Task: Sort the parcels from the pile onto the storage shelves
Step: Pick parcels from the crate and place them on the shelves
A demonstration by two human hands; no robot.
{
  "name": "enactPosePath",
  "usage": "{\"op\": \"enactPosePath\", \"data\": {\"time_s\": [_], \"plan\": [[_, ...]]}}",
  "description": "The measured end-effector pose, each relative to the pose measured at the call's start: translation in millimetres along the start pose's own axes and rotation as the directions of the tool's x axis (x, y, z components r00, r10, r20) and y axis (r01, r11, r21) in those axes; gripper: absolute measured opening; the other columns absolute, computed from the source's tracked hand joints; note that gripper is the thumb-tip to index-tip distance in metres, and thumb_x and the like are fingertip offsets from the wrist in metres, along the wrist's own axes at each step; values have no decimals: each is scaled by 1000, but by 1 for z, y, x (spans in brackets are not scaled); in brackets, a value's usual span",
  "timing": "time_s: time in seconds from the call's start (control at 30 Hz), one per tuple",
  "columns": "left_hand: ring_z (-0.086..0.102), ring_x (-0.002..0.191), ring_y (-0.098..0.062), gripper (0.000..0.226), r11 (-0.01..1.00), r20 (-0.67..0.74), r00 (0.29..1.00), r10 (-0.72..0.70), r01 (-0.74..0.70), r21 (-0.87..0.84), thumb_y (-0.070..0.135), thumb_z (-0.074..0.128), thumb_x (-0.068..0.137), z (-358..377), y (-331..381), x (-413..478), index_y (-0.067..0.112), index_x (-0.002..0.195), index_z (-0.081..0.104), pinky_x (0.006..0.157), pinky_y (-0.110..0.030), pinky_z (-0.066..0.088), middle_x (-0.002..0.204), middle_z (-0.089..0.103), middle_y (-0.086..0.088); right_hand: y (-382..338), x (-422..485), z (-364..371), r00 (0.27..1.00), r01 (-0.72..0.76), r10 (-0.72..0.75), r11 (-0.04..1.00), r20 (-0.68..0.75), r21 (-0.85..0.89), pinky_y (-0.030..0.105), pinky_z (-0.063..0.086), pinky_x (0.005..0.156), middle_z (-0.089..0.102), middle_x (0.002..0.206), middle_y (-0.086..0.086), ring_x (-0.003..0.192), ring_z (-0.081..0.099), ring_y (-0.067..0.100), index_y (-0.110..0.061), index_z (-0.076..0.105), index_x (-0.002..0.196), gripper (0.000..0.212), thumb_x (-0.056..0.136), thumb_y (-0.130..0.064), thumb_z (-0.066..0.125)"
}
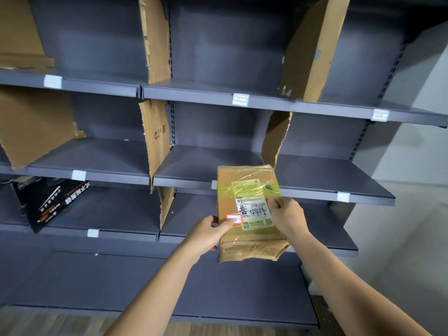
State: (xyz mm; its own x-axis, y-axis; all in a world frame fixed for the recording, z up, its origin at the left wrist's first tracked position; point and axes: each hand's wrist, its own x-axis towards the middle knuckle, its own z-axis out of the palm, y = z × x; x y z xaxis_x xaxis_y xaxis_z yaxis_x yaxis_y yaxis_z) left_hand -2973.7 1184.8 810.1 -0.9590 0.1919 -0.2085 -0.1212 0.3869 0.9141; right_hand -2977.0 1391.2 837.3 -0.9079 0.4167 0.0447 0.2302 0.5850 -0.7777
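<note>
Cardboard parcel, held before the shelf with left grip and right grip each curled round a side, may slide on its slick tape or snag the shelf lip.

cardboard divider: printed "CZ…屋" | parcel label: handwritten "黄" and scrawl | shelf tags: illegible

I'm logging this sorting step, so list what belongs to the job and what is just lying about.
Job in hand:
- taped cardboard parcel, gripped by the left hand and the right hand
- grey shelves

Lying about:
- cardboard dividers standing on the shelves
- black printed carton leaning on a lower left shelf
- white edge tags
</note>
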Motion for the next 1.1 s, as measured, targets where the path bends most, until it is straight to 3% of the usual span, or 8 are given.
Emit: {"op": "enactPosePath", "data": {"time_s": [0.13,0.3,0.4,0.63,0.77,1.1], "plan": [[64,96,-13,36,1000,-62,998,3,-2,19,51,56,93,4,7,3,22,114,58,82,-36,58,109,65,5,-5,8,-2,1000,5,-6,1000,28,26,26,36,50,59,80,1,67,54,13,-4,56,103,35,101,-38,47],[63,91,-12,25,999,-159,986,41,-35,40,43,52,98,6,23,10,23,113,54,82,-37,53,106,63,6,-12,23,-4,995,41,-47,997,90,67,31,46,67,62,91,6,78,58,22,-4,56,108,33,103,-35,45],[62,96,-13,22,997,-215,976,42,-27,70,44,51,97,5,26,18,31,114,57,91,-41,51,107,65,8,-12,29,-6,989,71,-80,994,124,79,31,45,70,63,94,7,80,56,21,-4,56,112,31,104,-32,43],[60,97,-12,19,998,-278,960,31,-15,59,38,51,99,21,26,22,30,114,60,85,-37,49,107,65,11,-1,49,-8,977,32,-51,995,208,91,32,43,74,65,112,12,95,60,27,-5,53,122,36,104,-34,40],[62,98,-13,17,999,-329,944,16,0,47,37,50,100,28,25,21,31,111,62,93,-43,50,107,67,10,6,57,-5,972,40,-59,996,228,85,32,43,75,65,112,11,96,58,27,-7,54,119,35,104,-35,40],[64,95,-14,18,1000,-411,911,-29,30,-2,36,56,96,8,19,-6,27,112,58,86,-40,53,105,65,7,-15,46,13,956,101,-132,986,261,131,28,40,71,62,95,4,81,54,19,-9,58,119,32,100,-30,44]]}}
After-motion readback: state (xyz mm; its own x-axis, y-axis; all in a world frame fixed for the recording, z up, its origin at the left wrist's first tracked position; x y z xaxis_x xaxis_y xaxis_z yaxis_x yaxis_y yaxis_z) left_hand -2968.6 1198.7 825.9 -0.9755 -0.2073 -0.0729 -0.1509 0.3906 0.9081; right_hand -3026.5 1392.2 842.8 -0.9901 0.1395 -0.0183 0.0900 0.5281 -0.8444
